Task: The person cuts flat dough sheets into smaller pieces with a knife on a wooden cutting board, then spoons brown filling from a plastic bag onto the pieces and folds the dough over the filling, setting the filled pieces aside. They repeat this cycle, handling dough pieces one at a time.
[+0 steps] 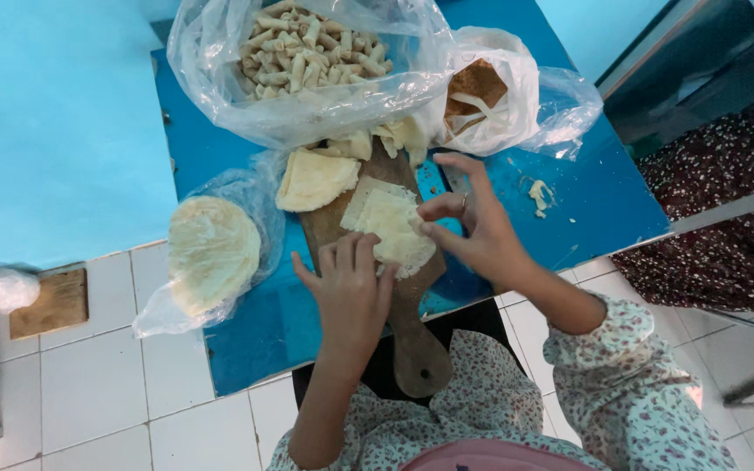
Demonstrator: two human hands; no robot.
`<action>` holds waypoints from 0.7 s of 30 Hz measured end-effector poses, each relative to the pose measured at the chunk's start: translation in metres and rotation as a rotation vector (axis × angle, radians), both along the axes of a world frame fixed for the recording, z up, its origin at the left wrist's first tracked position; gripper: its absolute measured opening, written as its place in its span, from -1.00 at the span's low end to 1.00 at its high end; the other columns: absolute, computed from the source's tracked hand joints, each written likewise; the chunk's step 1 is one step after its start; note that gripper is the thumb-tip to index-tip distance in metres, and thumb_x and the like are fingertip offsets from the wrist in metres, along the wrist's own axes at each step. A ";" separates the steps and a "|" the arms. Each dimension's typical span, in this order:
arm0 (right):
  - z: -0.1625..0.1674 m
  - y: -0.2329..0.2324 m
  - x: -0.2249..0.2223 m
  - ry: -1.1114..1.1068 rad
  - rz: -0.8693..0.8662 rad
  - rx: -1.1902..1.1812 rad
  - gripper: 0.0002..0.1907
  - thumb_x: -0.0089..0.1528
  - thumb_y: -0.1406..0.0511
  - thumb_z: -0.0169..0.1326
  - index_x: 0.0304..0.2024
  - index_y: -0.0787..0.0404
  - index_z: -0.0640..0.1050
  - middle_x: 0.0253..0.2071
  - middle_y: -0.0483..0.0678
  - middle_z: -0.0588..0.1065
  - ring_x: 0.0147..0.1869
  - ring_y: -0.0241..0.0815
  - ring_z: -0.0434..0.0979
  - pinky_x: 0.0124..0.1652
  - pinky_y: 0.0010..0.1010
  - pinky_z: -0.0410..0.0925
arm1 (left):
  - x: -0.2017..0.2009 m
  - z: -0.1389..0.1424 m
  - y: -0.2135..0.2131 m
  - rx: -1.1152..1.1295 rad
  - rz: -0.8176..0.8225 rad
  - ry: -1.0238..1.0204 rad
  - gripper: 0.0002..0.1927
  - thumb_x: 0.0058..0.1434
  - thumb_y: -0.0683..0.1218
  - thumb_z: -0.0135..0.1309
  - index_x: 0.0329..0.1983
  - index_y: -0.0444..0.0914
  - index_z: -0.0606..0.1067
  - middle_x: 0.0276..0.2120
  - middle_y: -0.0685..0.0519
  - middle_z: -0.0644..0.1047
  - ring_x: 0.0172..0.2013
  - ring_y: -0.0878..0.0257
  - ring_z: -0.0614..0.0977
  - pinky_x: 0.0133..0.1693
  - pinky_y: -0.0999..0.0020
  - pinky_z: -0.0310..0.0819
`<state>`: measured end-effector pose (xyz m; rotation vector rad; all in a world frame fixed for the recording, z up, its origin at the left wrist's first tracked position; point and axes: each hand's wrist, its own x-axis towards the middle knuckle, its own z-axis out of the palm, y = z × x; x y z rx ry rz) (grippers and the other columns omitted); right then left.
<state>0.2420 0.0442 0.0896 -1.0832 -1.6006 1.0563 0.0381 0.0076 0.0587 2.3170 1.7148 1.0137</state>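
A pale, thin dough sheet (387,218) lies on a brown wooden cutting board (412,336) in the middle of a low blue table (595,196). My left hand (349,292) rests flat on the sheet's near edge, fingers pressing down. My right hand (473,227) pinches the sheet's right edge between thumb and forefinger, a ring on one finger. More folded dough pieces (314,179) lie at the board's far end.
A clear plastic bag of several small rolled pastries (307,48) sits at the table's back. Beside it is a white bag with brown filling (477,87). A stack of round wrappers in plastic (211,249) lies left. A small wooden board (50,301) rests on the white tiled floor.
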 end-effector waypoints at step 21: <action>0.022 0.054 0.071 -0.772 -0.471 0.481 -0.49 0.24 0.34 0.27 0.18 0.25 0.37 -0.05 0.15 0.55 -0.07 0.13 0.61 -0.17 -0.11 0.45 | -0.037 0.133 0.117 0.629 -0.025 0.504 -0.59 0.45 0.01 0.22 0.27 -0.26 0.54 -0.19 -0.01 0.49 -0.04 0.00 0.47 0.26 -0.48 0.07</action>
